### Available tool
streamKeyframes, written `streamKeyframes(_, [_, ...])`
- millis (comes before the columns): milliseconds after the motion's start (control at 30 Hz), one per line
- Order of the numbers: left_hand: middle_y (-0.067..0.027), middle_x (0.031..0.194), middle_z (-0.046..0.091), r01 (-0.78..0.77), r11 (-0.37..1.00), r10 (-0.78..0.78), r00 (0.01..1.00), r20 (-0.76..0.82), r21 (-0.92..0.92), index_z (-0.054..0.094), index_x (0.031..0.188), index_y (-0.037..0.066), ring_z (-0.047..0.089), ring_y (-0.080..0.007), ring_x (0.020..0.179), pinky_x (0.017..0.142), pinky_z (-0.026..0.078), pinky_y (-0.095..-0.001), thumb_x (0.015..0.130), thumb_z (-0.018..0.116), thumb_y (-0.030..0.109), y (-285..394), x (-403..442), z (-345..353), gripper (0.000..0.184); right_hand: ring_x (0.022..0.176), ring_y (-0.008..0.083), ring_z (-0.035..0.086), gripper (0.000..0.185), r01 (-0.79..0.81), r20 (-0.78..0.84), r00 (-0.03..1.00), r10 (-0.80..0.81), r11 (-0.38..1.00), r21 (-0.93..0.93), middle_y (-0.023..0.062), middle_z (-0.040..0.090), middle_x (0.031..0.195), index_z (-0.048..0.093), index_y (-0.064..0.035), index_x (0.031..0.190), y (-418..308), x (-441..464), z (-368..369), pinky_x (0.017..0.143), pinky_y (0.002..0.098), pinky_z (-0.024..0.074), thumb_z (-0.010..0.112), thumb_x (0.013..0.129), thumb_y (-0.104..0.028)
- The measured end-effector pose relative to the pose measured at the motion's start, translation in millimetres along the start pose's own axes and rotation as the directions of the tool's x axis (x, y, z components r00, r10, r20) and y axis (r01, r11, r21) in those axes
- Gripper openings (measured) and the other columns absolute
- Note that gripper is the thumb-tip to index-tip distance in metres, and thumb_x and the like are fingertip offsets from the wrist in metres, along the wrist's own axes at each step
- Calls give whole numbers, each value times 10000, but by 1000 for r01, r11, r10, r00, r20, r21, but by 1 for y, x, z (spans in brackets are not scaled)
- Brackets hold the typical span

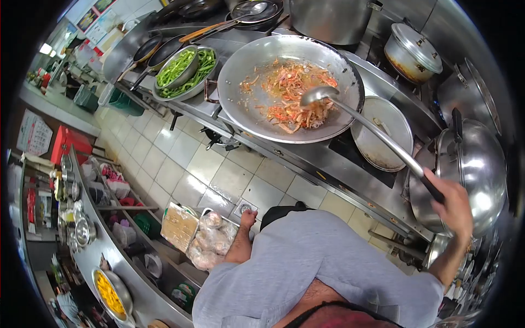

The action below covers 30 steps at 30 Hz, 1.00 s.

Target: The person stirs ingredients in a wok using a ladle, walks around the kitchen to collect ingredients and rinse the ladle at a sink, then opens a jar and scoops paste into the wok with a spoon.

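Observation:
My right hand (451, 202) is wrapped round the black handle end of a long metal ladle (377, 131). The ladle's bowl rests among shredded orange and brown food (292, 82) in a large, wide metal pan (235, 104) on the stove. My left hand (249, 218) hangs low, its fingers curled; whether it holds anything is too small to tell. Near it is a tray of plastic-wrapped pale food (210, 240).
Bowls of cut green vegetables (188, 71) stand left of the pan. A round shallow pan (383, 128), a lidded pot (413, 52) and a large stockpot (328, 19) are close by. Shelving and a bowl of yellow pieces (109, 292) are at the lower left.

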<state>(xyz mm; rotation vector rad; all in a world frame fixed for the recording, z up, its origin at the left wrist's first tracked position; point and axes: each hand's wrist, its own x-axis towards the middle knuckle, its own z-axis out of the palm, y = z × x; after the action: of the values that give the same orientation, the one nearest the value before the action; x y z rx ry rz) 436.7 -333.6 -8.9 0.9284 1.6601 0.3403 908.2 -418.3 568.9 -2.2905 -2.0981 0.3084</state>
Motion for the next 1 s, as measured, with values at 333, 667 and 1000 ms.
streamKeyframes(333, [-121,786,658,-563,674,379,820,430,478,614,792,29,632,-269,777,668,491,-386,747,622,313,-4,132,-86,287,866,335,569,706,-229,-40,973,228,974,-7,155,604,898,410,-232,1317,-92,68,100,748,408,457,604,671,-25])
streamKeyframes(667, [-88,630,602,-251,944,244,968,57,215,584,830,13,564,-180,488,466,469,-308,750,642,271,102,177,-184,277,463,148,517,722,-405,19,838,546,598,691,82,549,652,349,-84,1366,-126,149,162,456,311,432,600,690,-34])
streamKeyframes(1000, [-97,753,633,-282,840,91,916,392,464,588,794,54,613,-257,736,703,496,-363,706,654,250,63,135,-94,224,656,334,611,727,-254,-252,907,338,915,313,190,608,736,338,-155,1362,-119,116,187,617,409,477,596,688,-67])
